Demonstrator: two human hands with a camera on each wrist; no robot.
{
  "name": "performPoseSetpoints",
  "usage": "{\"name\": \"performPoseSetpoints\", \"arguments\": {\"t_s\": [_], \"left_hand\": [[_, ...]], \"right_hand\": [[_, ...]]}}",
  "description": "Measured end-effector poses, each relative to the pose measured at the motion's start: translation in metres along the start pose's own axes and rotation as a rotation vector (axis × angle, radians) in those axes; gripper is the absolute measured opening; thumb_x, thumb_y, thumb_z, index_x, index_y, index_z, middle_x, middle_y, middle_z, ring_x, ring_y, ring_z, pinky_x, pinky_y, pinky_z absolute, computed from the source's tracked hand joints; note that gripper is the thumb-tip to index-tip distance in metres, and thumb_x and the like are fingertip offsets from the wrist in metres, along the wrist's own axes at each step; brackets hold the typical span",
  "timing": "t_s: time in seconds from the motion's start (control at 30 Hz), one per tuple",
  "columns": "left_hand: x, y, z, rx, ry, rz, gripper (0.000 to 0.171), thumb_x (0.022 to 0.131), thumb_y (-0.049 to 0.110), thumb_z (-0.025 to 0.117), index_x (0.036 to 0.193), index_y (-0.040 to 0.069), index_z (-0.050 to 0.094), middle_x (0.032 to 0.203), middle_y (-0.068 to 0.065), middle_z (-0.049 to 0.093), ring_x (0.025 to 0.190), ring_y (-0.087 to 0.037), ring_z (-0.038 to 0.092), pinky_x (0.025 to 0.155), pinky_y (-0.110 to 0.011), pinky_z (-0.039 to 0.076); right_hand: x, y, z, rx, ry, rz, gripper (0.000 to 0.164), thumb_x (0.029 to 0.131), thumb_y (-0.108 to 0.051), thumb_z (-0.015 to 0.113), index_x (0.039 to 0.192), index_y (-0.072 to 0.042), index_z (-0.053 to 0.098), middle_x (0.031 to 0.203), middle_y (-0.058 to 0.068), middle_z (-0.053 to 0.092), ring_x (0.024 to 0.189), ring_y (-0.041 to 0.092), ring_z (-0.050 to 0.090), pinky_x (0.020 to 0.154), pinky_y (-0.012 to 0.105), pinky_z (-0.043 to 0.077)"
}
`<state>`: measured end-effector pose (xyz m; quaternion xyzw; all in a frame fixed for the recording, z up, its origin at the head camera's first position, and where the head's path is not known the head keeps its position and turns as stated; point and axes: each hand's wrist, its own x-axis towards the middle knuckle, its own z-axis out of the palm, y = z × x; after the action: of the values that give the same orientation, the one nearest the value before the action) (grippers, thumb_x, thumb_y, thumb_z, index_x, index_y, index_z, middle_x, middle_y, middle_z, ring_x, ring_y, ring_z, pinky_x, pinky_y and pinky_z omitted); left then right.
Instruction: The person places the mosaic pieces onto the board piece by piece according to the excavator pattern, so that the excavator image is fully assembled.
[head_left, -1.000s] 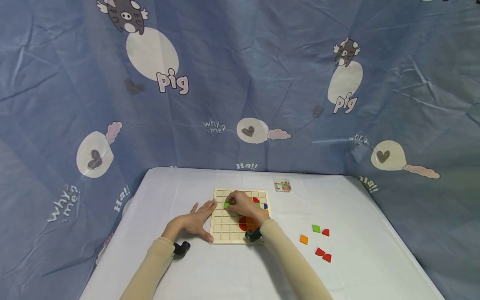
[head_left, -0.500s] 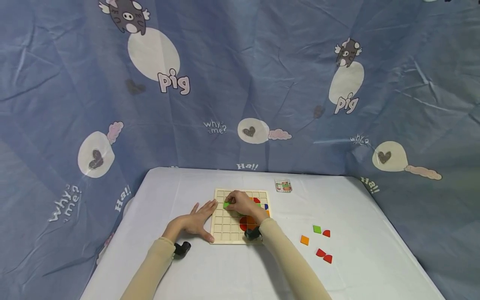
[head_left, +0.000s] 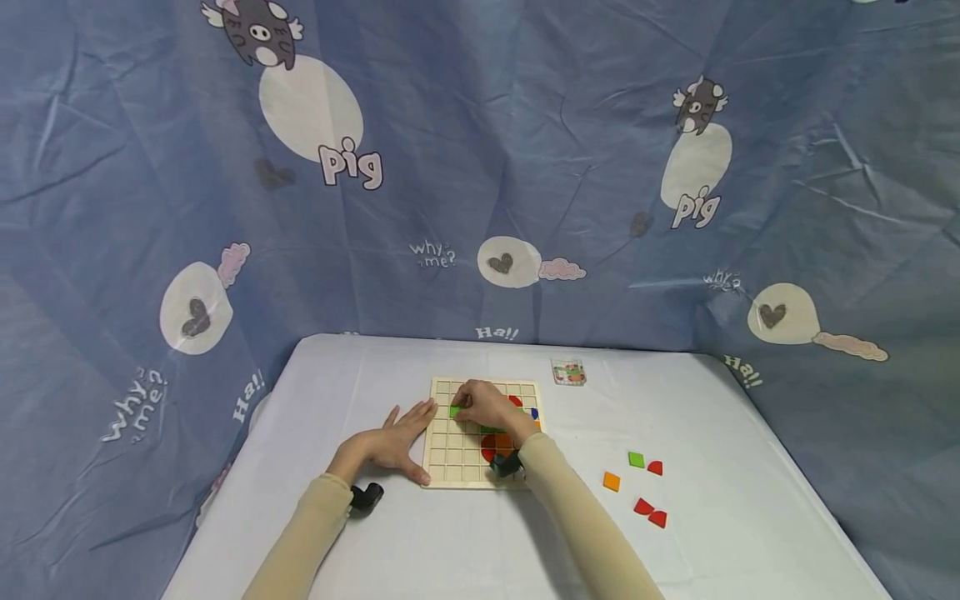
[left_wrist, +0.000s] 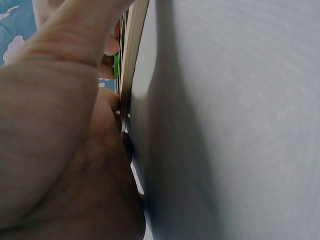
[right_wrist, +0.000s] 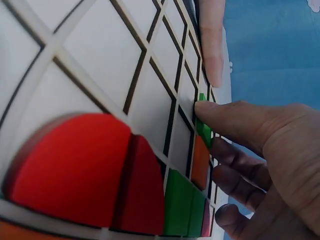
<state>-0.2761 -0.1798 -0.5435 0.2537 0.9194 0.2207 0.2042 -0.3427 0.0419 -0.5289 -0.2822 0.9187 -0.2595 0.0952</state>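
Note:
A pale wooden grid board (head_left: 446, 458) lies on the white table. Along its left edge my left hand (head_left: 390, 446) rests with fingers spread, fingertips at the upper part of the edge and thumb at the lower left corner. Over the board, my right hand (head_left: 486, 407) pinches a green tile (head_left: 454, 412) at a cell in the upper left. The right wrist view shows the thumb on that tile, with an orange tile (right_wrist: 200, 162) beside it. Nearer in that view sit red curved tiles (right_wrist: 75, 170) and more green tiles (right_wrist: 180, 205) in the cells. My right forearm hides part of the board.
Right of the board lie a loose green square (head_left: 636, 459), an orange square (head_left: 611, 482) and several red quarter-round tiles (head_left: 643, 506). A small picture card (head_left: 568, 372) lies behind the board to the right. Blue printed cloth (head_left: 420, 208) hangs around the table.
Both hands keep their places at the board, the right one still at the green tile. The head view has shifted very slightly.

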Motion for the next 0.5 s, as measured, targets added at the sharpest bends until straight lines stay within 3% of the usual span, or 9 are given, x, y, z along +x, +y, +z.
{"name": "performPoseSetpoints", "arguments": {"t_s": [0.27, 0.5], "left_hand": [[-0.001, 0.000, -0.001, -0.003, 0.001, 0.004, 0.132, 0.063, 0.062, 0.081, 0.156, 0.006, 0.004, 0.164, -0.009, -0.005, 0.151, -0.029, -0.006, 0.119, -0.058, -0.009], [0.000, -0.001, 0.000, 0.002, 0.002, 0.008, 0.132, 0.063, 0.062, 0.080, 0.156, 0.007, 0.004, 0.164, -0.010, -0.005, 0.151, -0.030, -0.006, 0.119, -0.058, -0.009]], "right_hand": [[-0.003, -0.002, 0.001, -0.103, -0.002, -0.062, 0.019, 0.086, -0.019, 0.073, 0.104, -0.012, 0.070, 0.103, 0.000, 0.066, 0.088, 0.010, 0.061, 0.081, 0.023, 0.052], [-0.021, 0.008, -0.010, 0.037, 0.048, -0.054, 0.028, 0.088, -0.016, 0.071, 0.114, -0.007, 0.068, 0.104, 0.002, 0.065, 0.089, 0.012, 0.058, 0.077, 0.024, 0.052]]}}
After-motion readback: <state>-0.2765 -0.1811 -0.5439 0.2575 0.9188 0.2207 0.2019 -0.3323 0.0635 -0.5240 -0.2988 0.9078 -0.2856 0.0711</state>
